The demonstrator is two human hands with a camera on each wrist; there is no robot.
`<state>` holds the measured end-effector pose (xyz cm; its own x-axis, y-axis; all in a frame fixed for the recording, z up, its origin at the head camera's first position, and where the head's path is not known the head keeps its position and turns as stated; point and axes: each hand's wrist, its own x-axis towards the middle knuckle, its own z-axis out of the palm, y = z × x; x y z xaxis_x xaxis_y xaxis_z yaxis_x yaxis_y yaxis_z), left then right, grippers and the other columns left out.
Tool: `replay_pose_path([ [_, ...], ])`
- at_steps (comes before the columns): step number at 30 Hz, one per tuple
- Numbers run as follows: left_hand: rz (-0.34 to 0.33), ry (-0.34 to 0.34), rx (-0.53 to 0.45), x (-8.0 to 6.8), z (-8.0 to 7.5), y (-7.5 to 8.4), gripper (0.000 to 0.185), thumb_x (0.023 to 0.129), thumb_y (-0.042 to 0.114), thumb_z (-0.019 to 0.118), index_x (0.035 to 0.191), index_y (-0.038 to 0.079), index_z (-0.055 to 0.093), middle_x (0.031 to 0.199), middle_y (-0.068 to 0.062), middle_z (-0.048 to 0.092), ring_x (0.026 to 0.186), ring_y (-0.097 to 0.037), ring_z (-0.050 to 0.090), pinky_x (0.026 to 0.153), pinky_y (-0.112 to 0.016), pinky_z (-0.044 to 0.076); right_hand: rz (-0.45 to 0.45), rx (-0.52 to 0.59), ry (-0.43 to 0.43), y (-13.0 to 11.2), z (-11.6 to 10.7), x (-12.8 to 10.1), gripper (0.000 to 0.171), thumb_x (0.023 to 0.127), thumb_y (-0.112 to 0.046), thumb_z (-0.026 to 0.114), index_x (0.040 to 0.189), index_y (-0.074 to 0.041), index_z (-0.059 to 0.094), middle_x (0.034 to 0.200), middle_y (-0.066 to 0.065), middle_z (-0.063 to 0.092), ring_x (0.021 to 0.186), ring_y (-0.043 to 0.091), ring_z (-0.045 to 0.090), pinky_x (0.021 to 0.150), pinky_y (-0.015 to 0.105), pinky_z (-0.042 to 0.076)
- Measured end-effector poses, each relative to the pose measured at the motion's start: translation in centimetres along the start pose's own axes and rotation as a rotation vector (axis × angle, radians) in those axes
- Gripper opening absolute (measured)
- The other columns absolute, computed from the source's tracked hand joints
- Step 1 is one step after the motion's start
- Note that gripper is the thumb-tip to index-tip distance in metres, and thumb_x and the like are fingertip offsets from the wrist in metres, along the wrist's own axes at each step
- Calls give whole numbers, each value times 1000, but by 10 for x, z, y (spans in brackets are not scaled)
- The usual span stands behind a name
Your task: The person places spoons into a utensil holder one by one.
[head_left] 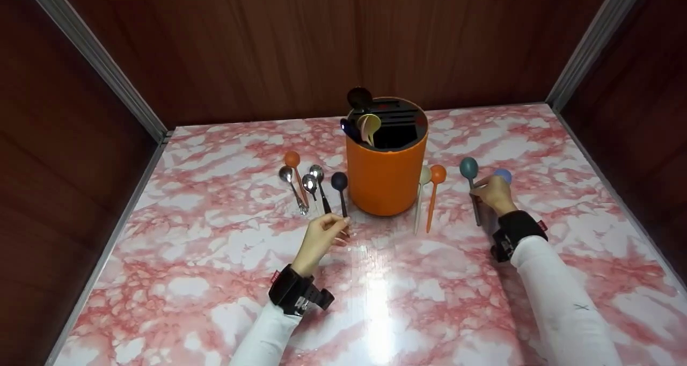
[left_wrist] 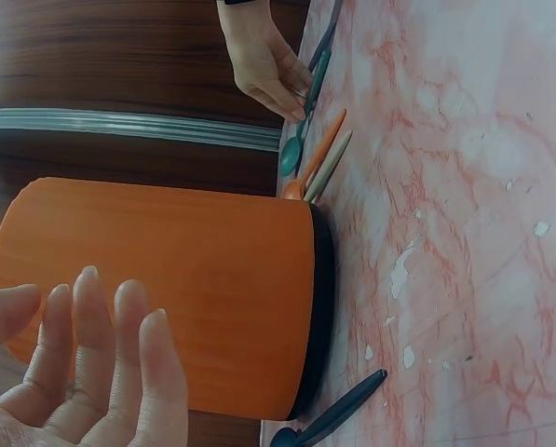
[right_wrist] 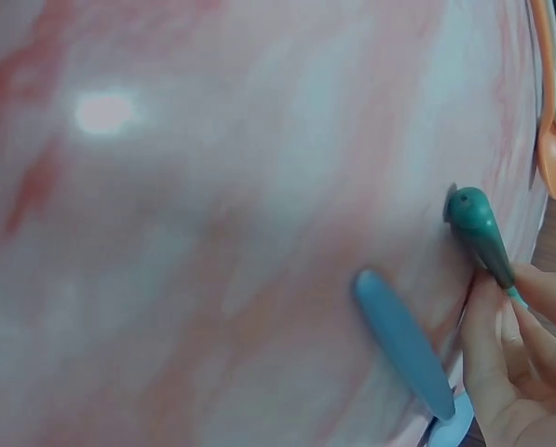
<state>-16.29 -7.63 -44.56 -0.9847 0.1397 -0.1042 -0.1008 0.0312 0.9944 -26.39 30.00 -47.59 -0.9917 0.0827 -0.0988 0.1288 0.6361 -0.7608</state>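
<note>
My right hand [head_left: 494,193] pinches the handle of a green spoon [head_left: 468,167] between thumb and fingers. In the right wrist view the spoon's handle end [right_wrist: 473,209] points out from the fingertips, close over the table. Beside it lies a blue spoon [right_wrist: 403,340], its bowl partly behind the hand. My left hand [head_left: 322,234] hovers near the handle of a dark navy spoon [head_left: 339,181]. The left wrist view shows its fingers [left_wrist: 96,335] loosely bent with nothing between them, apart from the navy spoon [left_wrist: 343,410] on the table.
An orange utensil holder [head_left: 384,178] stands between the hands, with a few utensils [head_left: 369,125] in its black top. An orange spoon [head_left: 437,174] and a beige spoon [head_left: 425,175] lie right of it. To its left are several metal spoons [head_left: 309,182] and another orange spoon [head_left: 292,159].
</note>
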Motion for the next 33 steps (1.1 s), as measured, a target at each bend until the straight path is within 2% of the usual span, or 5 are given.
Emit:
replay_pose_path([
  [5, -3, -4, -1, 0, 1, -1, 25, 90, 12, 56, 96, -12, 57, 70, 2, 63, 63, -11, 61, 68, -38, 57, 13, -3, -25, -2, 0, 1, 33, 81, 1, 61, 106, 23, 56, 69, 16, 68, 49, -4, 51, 48, 11, 44],
  [8, 3, -8, 3, 1, 2, -2, 25, 90, 12, 56, 97, -13, 57, 69, 5, 62, 62, -9, 60, 69, -38, 57, -21, -65, -6, -4, 0, 1, 32, 80, -1, 63, 101, 23, 58, 71, 22, 68, 50, -2, 51, 51, 15, 45],
  [15, 7, -14, 3, 2, 3, -2, 28, 90, 12, 56, 100, -14, 56, 71, 5, 62, 63, -8, 60, 69, -37, 57, -60, -147, 30, -8, 2, 0, 29, 77, -3, 65, 93, 21, 62, 83, 31, 66, 76, 35, 62, 78, 45, 51],
  [21, 3, -21, -4, 2, 4, -4, 29, 90, 12, 56, 101, -14, 56, 71, 5, 61, 63, -7, 59, 70, -39, 57, -45, -168, 31, -9, 3, 2, 29, 77, -4, 64, 92, 21, 62, 81, 30, 65, 80, 40, 60, 75, 43, 51],
  [33, 1, -14, -31, 2, 4, -4, 20, 90, 12, 56, 95, -7, 60, 72, 4, 62, 66, -11, 61, 66, -32, 57, -85, -181, 57, -8, 5, 0, 26, 74, -3, 56, 84, 20, 64, 87, 34, 64, 88, 50, 58, 82, 54, 48],
])
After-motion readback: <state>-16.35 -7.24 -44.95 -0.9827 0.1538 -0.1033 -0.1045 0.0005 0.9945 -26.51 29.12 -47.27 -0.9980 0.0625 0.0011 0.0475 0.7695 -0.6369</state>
